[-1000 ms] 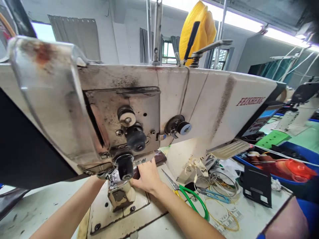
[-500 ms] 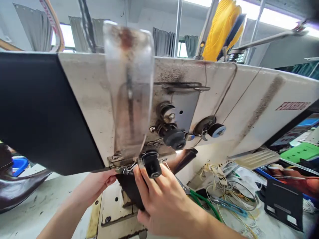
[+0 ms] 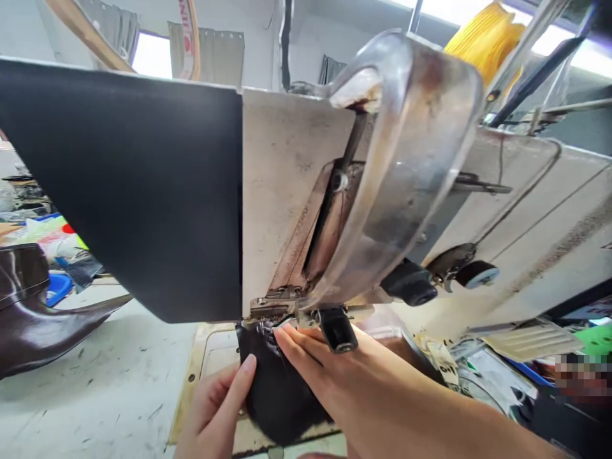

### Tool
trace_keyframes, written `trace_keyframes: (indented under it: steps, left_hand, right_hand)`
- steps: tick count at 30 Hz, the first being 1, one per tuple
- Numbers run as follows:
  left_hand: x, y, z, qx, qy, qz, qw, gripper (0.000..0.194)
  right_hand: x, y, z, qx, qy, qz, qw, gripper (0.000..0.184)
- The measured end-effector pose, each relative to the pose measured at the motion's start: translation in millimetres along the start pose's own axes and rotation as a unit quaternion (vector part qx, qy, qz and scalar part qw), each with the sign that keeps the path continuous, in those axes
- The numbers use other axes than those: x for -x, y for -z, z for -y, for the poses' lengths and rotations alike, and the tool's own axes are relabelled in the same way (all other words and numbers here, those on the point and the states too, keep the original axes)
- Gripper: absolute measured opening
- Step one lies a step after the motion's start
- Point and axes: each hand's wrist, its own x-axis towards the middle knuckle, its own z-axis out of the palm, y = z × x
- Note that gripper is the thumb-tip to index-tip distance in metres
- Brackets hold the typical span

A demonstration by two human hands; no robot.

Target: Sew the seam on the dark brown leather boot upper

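A black leather-like piece (image 3: 282, 401) lies under the needle area of a sewing machine (image 3: 280, 159), its rounded end towards me. My left hand (image 3: 215, 405) pinches the left edge of this piece between thumb and fingers. On its right side rests my right hand (image 3: 354, 376), palm down, fingers stretched out flat with their tips close to the presser foot (image 3: 268, 328). A black knob (image 3: 339, 331) hangs in front of the right hand and hides part of it. The needle itself cannot be made out.
A clear curved guard (image 3: 411, 159) juts from the machine head, beside a black panel (image 3: 157, 191). At left a shiny brown boot (image 3: 29, 319) lies on the white table (image 3: 95, 389). Yellow thread (image 3: 482, 41) stands above; a dark flat object (image 3: 568, 421) is at lower right.
The view has swung left and round the machine's end. My left hand has come from behind the presser foot to the piece's near left edge. More of the black piece now shows.
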Motion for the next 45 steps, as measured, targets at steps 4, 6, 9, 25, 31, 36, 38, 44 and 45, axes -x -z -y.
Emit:
trace_keyframes:
  steps: [4,6,9,25,31,36,38,44,45]
  left_hand:
    - [-23,2.8,-27,0.061,0.092,0.052,0.992,0.052]
    - [-34,2.0,-32,0.057,0.089,0.072,0.992,0.049]
    - [-43,-1.3,-30,0.048,0.063,0.026,0.996,0.059]
    - [-31,-11.6,-15,0.087,0.061,0.003,0.994,0.049]
    - [-32,-12.9,-18,0.104,0.078,-0.036,0.991,0.042]
    - [-39,-5.4,-11,0.083,0.052,0.004,0.995,0.048]
    - [-39,-3.6,-9,0.083,0.05,0.009,0.995,0.051]
    - [-37,-8.9,-18,0.051,0.007,-0.006,0.999,0.045]
    - [-38,-9.4,-20,0.047,0.007,-0.006,0.999,0.047]
  right_hand:
    - [5,-22,-5,-0.008,-0.001,-0.061,0.998,0.068]
    - [5,-35,-6,0.001,0.006,-0.09,0.996,0.054]
    - [3,-41,-4,0.031,0.0,-0.094,0.995,0.044]
    - [9,-19,-4,0.018,-0.014,-0.126,0.992,0.039]
    - [11,-32,-7,0.08,-0.007,-0.13,0.988,0.035]
    - [10,-28,-9,0.059,-0.007,-0.068,0.996,0.053]
    - [10,-27,-9,0.049,-0.008,-0.067,0.997,0.072]
    - [7,-29,-13,-0.037,-0.024,-0.036,0.998,0.081]
    - [5,-27,-14,-0.063,-0.027,-0.023,0.997,0.078]
